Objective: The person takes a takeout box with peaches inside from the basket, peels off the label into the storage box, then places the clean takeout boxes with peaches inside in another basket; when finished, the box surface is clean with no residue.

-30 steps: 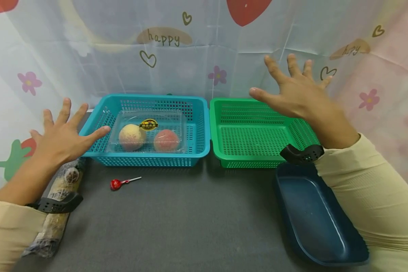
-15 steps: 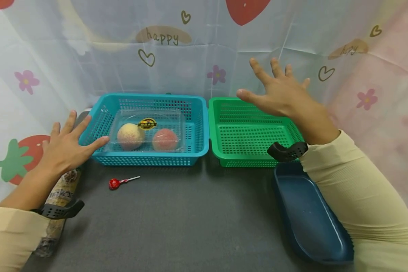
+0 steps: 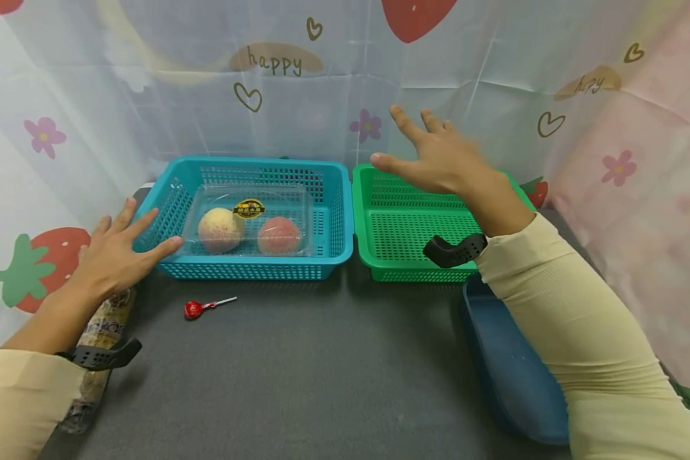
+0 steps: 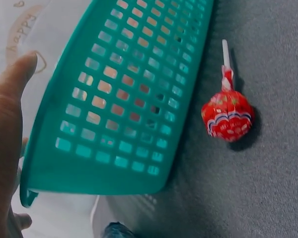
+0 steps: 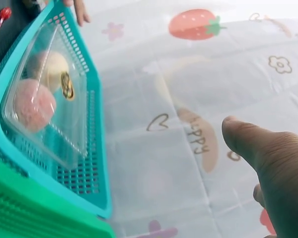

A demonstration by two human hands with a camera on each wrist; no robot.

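My left hand has its fingers spread at the left end of the blue basket; whether it touches the rim I cannot tell. Inside that basket lies a clear plastic box with a label, holding a pale yellow peach-like fruit and a pink one. Above the green basket my right hand hovers, fingers spread and holding nothing. A red-wrapped lollipop rests on the grey table in front of the blue basket, also plain in the left wrist view.
A dark blue tray sits at the right, partly under my right sleeve. Along the left edge lies a long printed package, partly hidden by my left wrist. Behind the baskets hangs a patterned curtain.
My right hand has moved left across the green basket, its sleeve now covering more of the tray. My left hand has shifted slightly right and down. The things on the table have stayed in place.
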